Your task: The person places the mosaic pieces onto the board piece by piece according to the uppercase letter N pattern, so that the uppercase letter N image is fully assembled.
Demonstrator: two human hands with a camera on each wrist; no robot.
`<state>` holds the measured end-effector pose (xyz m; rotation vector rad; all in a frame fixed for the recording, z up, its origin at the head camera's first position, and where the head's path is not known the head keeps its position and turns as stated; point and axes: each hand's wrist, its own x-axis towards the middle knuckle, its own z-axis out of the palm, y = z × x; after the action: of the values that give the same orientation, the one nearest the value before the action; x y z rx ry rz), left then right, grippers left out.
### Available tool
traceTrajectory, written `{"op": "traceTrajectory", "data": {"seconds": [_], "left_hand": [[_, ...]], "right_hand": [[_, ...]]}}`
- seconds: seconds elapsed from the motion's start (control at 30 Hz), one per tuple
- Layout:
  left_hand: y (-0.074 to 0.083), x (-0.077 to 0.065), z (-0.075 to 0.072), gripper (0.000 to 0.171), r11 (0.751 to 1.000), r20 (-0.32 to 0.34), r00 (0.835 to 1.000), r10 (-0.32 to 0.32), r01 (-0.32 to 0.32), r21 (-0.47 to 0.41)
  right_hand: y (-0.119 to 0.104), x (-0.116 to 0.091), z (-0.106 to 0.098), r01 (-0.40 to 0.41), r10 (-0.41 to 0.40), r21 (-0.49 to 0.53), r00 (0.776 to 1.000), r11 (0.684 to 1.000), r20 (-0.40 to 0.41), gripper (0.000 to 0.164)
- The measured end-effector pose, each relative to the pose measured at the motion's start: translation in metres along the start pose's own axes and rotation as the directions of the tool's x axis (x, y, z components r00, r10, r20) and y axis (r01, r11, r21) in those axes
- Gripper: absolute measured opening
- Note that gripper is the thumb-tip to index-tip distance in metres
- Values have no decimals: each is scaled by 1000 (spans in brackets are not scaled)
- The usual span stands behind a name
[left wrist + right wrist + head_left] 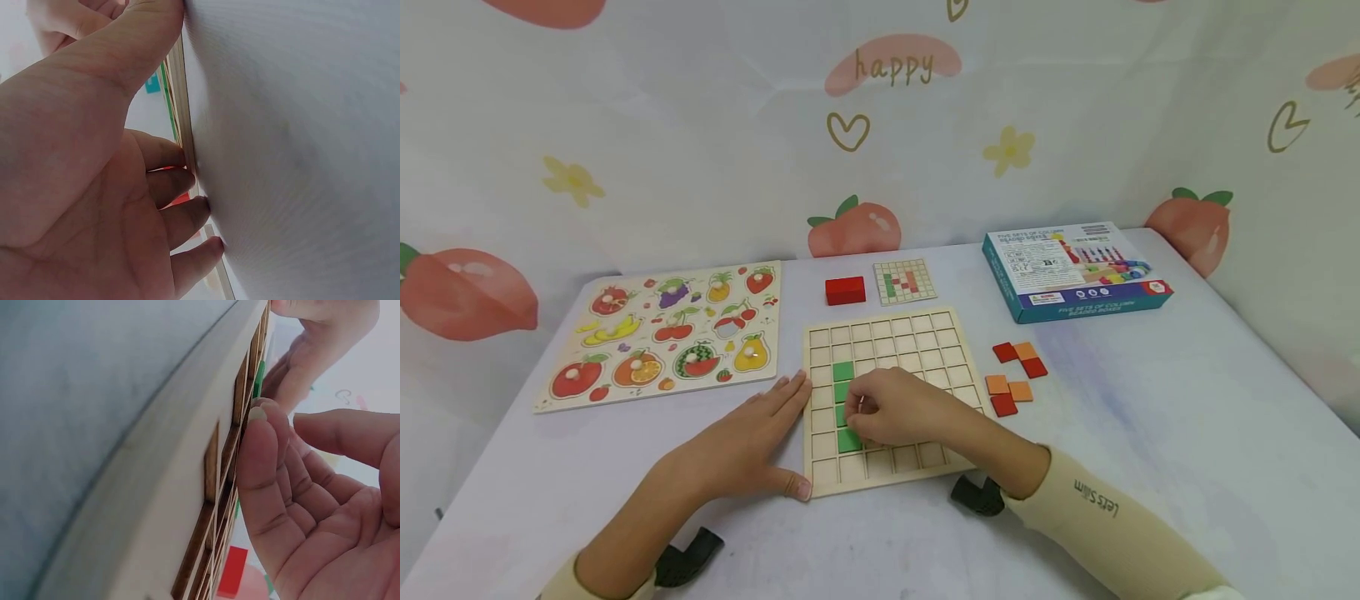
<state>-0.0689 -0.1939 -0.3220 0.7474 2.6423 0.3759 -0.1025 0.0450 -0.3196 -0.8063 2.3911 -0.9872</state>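
The right hand (897,408) bends its fingers in a loose curl, the tips down at the green tiles (842,372), with the thumb standing off from them and nothing visible pinched between. Four of these tiles show in a column on the board (926,340), seated in its cells from ten round to eight o'clock of that hand, the middle two partly behind its fingertips. They look light, stiff and smooth, hard to break but perhaps slippery, so opposite edges would be the place to pinch, and a fingertip should do to press one flat. The board, likely light enough to slide, is best held by its rim; the left hand (737,442), between eight and nine, rests there, fingers extended and thumb spread along its left edge. Beyond lie three red tiles (1033,367) and three orange tiles (1020,392) near three o'clock, a patterned card (906,282) at twelve, a red block (846,290) at eleven, a box (1075,271) at two, and a fruit puzzle (703,331) between nine and ten.
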Motion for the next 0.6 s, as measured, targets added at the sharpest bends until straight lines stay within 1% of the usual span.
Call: {"op": "traceTrajectory", "data": {"seconds": [0.27,0.47,0.6], "left_hand": [[0,0,0,129,1000,0,1000,1,-1,-3],[-1,0,0,130,1000,3,1000,-4,4,-1],[-1,1,0,129,1000,2,1000,-3,3,1]], "right_hand": [[-2,-1,0,6,-6,27,1000,1000,15,12],[-1,-6,-1,13,-13,-11,1000,1000,27,13],[2,-10,-3,9,-9,-3,999,1000,38,13]]}}
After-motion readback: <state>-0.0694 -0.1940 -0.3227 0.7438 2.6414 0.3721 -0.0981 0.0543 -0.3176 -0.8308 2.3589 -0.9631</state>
